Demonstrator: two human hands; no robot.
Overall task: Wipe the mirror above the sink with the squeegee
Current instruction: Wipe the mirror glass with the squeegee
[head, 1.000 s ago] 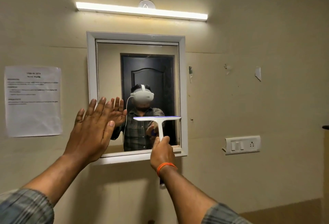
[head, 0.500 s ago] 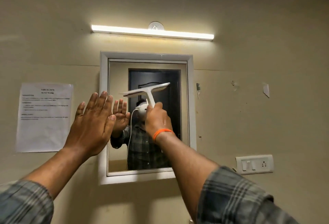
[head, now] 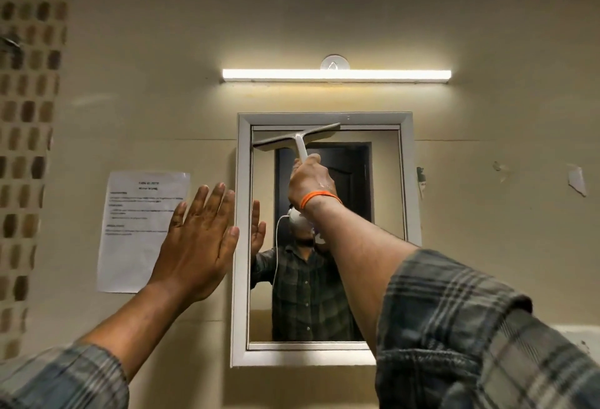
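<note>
Holding the squeegee point(head: 297, 139) by its white handle, my right hand point(head: 310, 182) is wrapped tight around it, fingers closed all the way. An orange band point(head: 319, 198) sits on that wrist. The squeegee's long blade lies tilted across the top left corner of the mirror point(head: 383, 213), its left end lower and its right end up at the top edge of the glass, near the white frame point(head: 242, 246). I cannot tell for sure if the blade is pressed on the glass or just in front of it.

My left hand point(head: 198, 246) is open and flat, fingers straight and close together, holding nothing. It is up in front of the wall, just left of the mirror frame (its tips look close to the frame's left side, but I cannot tell if they touch).

In the mirror I can see a plaid shirt, a raised open hand, a white headset with a thin white cord, and a dark door behind.

A long bright tube light point(head: 336, 74) glows on the wall above the mirror. A paper notice point(head: 130, 262) with small print is stuck on the wall to the left, partly behind my left hand. Far left there is a strip of little brown tiles point(head: 29, 148). Both my plaid sleeves point(head: 470, 343) show at the near edge.
</note>
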